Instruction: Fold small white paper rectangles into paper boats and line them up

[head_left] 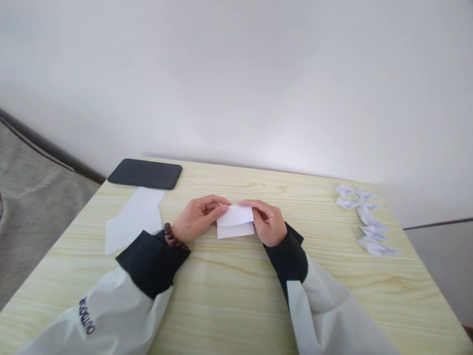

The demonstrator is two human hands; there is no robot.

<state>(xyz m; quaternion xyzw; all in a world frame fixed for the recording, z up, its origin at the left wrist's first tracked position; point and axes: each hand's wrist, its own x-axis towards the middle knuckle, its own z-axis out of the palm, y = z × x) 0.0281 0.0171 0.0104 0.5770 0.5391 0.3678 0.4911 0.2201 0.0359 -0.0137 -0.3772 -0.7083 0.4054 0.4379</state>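
Between my two hands is a small sheet of white paper [236,223], folded over so that its upper layer ends short of the lower edge. My left hand [201,217] pinches its left side, with the thumb on top near the upper corner. On the right side, my right hand [268,222] grips the paper with its index finger along the top edge and the other fingers curled. Parts of the fingers behind the paper are hidden. The paper is held over the middle of the wooden table.
White paper sheets [135,217] lie overlapping on the left, close to my left sleeve. A black phone [146,173] rests at the back left. Several folded paper pieces [369,217] sit at the right. A wall borders the table's [236,296] back edge.
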